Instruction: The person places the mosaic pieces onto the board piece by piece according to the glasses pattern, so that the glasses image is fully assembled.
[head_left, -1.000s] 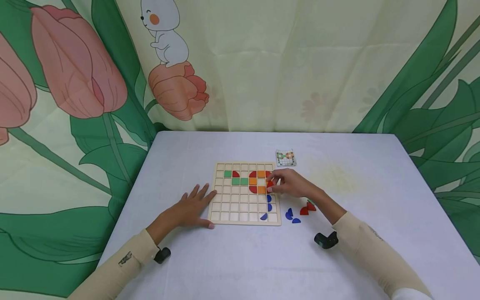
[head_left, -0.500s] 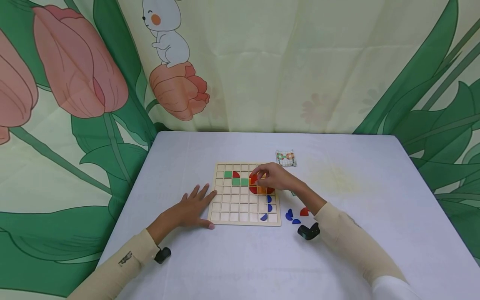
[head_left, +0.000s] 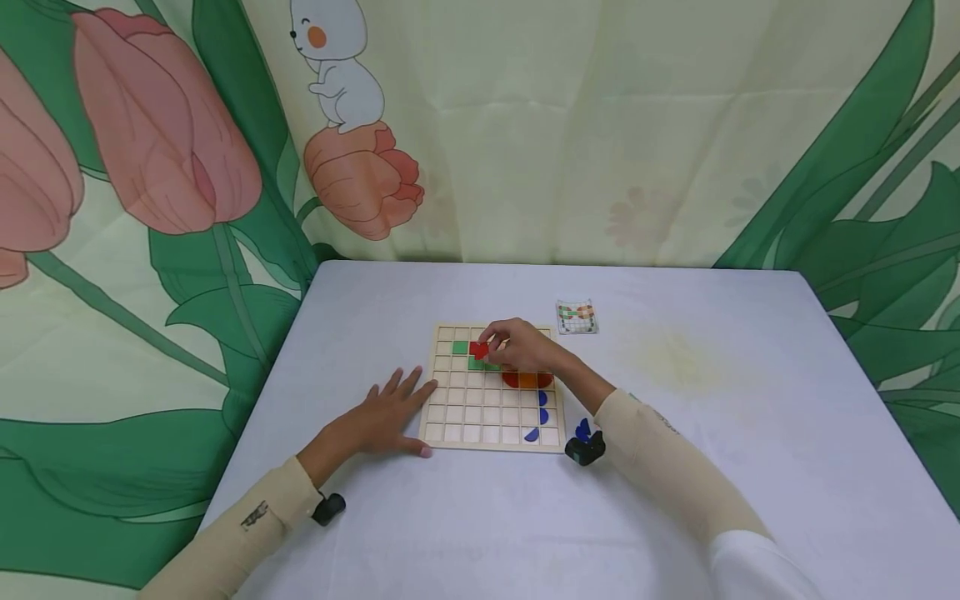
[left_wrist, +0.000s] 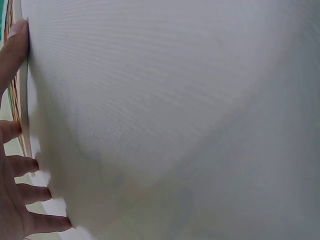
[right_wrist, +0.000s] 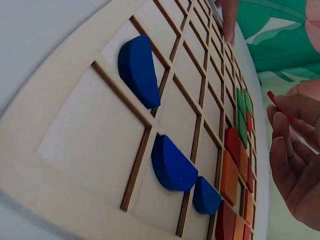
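A wooden grid board lies on the table. On it are green squares, red and orange pieces and three blue half-rounds. My right hand hovers over the board's upper middle and pinches a small red piece next to the green squares. The right wrist view shows that red piece between my fingertips, above the blue half-rounds. My left hand lies flat on the table, its fingers against the board's left edge.
A small pattern card lies beyond the board's far right corner. A loose blue piece sits on the table by the board's near right corner, partly hidden by my right wrist. A printed curtain hangs behind the table.
My right hand has moved left across the board from its right column to the upper middle, carrying the red piece. The left hand has stayed put.
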